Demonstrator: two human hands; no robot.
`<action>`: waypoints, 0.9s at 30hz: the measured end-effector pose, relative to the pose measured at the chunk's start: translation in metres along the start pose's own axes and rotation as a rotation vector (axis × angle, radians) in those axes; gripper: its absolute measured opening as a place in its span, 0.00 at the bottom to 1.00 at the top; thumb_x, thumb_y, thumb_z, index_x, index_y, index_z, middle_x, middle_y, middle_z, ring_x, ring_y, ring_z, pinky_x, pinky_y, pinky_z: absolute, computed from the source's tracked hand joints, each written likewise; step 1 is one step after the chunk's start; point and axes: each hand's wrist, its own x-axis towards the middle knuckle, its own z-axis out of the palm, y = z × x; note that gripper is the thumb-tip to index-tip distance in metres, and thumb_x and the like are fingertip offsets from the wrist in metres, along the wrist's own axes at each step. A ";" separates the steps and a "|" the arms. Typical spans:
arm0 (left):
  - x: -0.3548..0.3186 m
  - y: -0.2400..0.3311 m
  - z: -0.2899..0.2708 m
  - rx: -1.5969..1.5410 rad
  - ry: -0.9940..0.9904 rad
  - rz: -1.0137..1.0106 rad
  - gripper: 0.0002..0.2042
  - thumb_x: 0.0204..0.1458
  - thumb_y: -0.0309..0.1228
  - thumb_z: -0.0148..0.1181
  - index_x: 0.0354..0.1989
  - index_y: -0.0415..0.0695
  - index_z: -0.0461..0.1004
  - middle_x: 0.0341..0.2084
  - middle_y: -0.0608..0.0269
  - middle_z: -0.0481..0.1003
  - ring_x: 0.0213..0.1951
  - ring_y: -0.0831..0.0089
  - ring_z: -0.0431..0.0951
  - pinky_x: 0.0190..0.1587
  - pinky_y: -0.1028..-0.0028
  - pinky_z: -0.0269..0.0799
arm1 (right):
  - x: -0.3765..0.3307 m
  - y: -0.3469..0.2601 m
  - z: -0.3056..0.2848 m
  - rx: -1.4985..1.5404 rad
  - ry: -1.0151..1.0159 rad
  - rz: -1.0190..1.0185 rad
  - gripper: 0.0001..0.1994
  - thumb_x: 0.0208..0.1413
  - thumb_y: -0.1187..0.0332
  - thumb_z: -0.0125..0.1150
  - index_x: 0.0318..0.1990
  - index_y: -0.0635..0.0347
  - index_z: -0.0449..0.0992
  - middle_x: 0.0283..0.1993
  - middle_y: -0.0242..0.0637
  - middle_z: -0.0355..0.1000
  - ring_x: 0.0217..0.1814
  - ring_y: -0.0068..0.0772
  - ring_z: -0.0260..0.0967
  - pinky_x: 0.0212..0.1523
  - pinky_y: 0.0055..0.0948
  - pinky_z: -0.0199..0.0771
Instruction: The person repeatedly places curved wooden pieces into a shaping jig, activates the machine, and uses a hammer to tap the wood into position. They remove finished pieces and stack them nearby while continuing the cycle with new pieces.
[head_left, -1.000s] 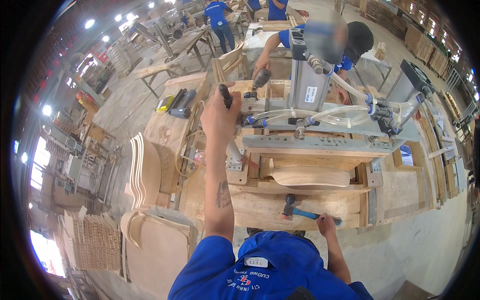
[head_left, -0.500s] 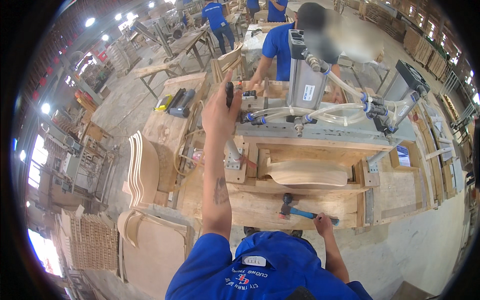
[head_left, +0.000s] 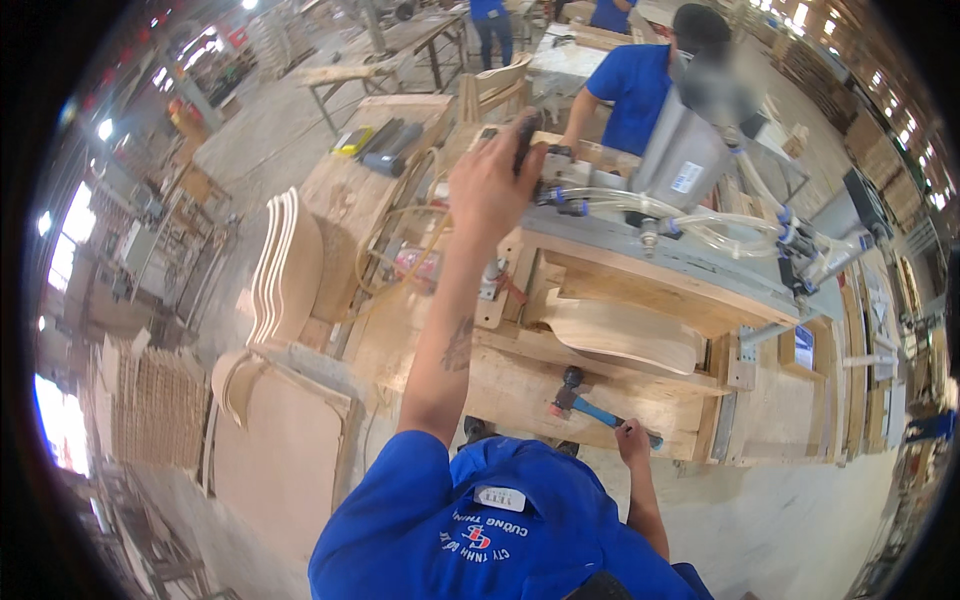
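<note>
Two hands set well apart, one at the press, one on a hammer.
Head view: the left hand (head_left: 488, 190) is wrapped around a black handle (head_left: 522, 152); the right hand (head_left: 633, 442) grips the end of a blue-handled hammer (head_left: 597, 411) lying on the worktop (head_left: 520, 390). The curved wooden panel (head_left: 632, 338) sits in the press frame, showing more below the wooden block (head_left: 640, 288) than a second ago, so it seems easier to reach.
</note>
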 end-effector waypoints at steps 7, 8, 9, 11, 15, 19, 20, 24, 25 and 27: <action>-0.069 -0.034 -0.037 0.055 0.179 -0.054 0.14 0.52 0.29 0.59 0.48 0.47 0.75 0.49 0.57 0.72 0.51 0.57 0.69 0.55 0.61 0.61 | -0.005 -0.012 0.001 -0.001 0.017 0.117 0.17 0.55 0.54 0.58 0.32 0.62 0.73 0.29 0.50 0.73 0.37 0.55 0.72 0.38 0.44 0.69; -0.087 -0.060 -0.047 0.113 0.207 -0.121 0.15 0.51 0.28 0.59 0.49 0.47 0.75 0.49 0.57 0.72 0.51 0.58 0.69 0.55 0.61 0.60 | -0.003 -0.013 0.001 -0.002 0.029 0.117 0.19 0.56 0.52 0.57 0.31 0.63 0.73 0.29 0.51 0.73 0.36 0.55 0.72 0.37 0.44 0.69; -0.107 -0.088 -0.057 0.168 0.235 -0.187 0.16 0.50 0.28 0.59 0.50 0.47 0.74 0.50 0.56 0.72 0.51 0.58 0.69 0.55 0.61 0.60 | -0.001 -0.014 0.001 -0.004 0.042 0.118 0.20 0.57 0.51 0.55 0.31 0.63 0.72 0.29 0.51 0.73 0.36 0.55 0.71 0.37 0.44 0.69; -0.146 -0.146 -0.083 0.252 0.205 -0.401 0.16 0.52 0.28 0.58 0.50 0.45 0.74 0.49 0.54 0.72 0.52 0.56 0.69 0.57 0.59 0.59 | 0.004 -0.024 0.003 -0.070 0.006 0.104 0.21 0.59 0.50 0.54 0.31 0.64 0.72 0.31 0.51 0.73 0.37 0.56 0.71 0.39 0.44 0.69; -0.168 -0.216 -0.145 0.485 0.223 -0.485 0.15 0.54 0.31 0.56 0.49 0.43 0.74 0.47 0.52 0.73 0.52 0.53 0.70 0.55 0.58 0.63 | 0.009 -0.031 0.005 -0.153 -0.011 0.177 0.23 0.58 0.49 0.54 0.30 0.64 0.73 0.32 0.53 0.73 0.37 0.58 0.70 0.39 0.45 0.68; -0.175 -0.297 -0.226 0.685 0.344 -0.577 0.16 0.55 0.35 0.55 0.50 0.43 0.75 0.45 0.50 0.75 0.50 0.51 0.72 0.53 0.59 0.66 | 0.015 -0.040 0.013 -0.204 0.034 0.178 0.25 0.57 0.47 0.54 0.28 0.67 0.72 0.30 0.56 0.72 0.36 0.56 0.71 0.39 0.46 0.67; -0.176 -0.314 -0.242 0.750 0.380 -0.599 0.17 0.56 0.36 0.55 0.50 0.43 0.74 0.45 0.50 0.75 0.50 0.50 0.73 0.53 0.59 0.67 | 0.015 -0.048 0.014 -0.187 0.047 0.176 0.25 0.57 0.47 0.54 0.28 0.67 0.72 0.30 0.56 0.73 0.37 0.57 0.71 0.39 0.47 0.67; -0.167 -0.363 -0.260 0.619 0.024 -0.867 0.20 0.58 0.44 0.51 0.51 0.42 0.75 0.49 0.49 0.75 0.51 0.54 0.74 0.54 0.64 0.66 | 0.015 -0.054 0.015 -0.239 0.130 0.267 0.24 0.54 0.49 0.56 0.33 0.68 0.76 0.34 0.55 0.75 0.41 0.58 0.72 0.45 0.47 0.68; -0.169 -0.374 -0.261 0.450 -0.017 -0.920 0.21 0.59 0.45 0.50 0.51 0.42 0.75 0.50 0.49 0.74 0.52 0.56 0.73 0.55 0.65 0.65 | 0.012 -0.054 0.014 -0.262 0.165 0.294 0.24 0.54 0.49 0.56 0.33 0.68 0.76 0.35 0.56 0.75 0.41 0.58 0.72 0.45 0.47 0.68; -0.172 -0.396 -0.278 0.250 -0.075 -0.854 0.21 0.60 0.45 0.49 0.50 0.41 0.75 0.51 0.48 0.74 0.53 0.57 0.73 0.56 0.67 0.64 | 0.019 -0.053 0.018 -0.249 0.184 0.315 0.23 0.53 0.50 0.56 0.35 0.68 0.76 0.37 0.56 0.75 0.43 0.58 0.72 0.47 0.47 0.68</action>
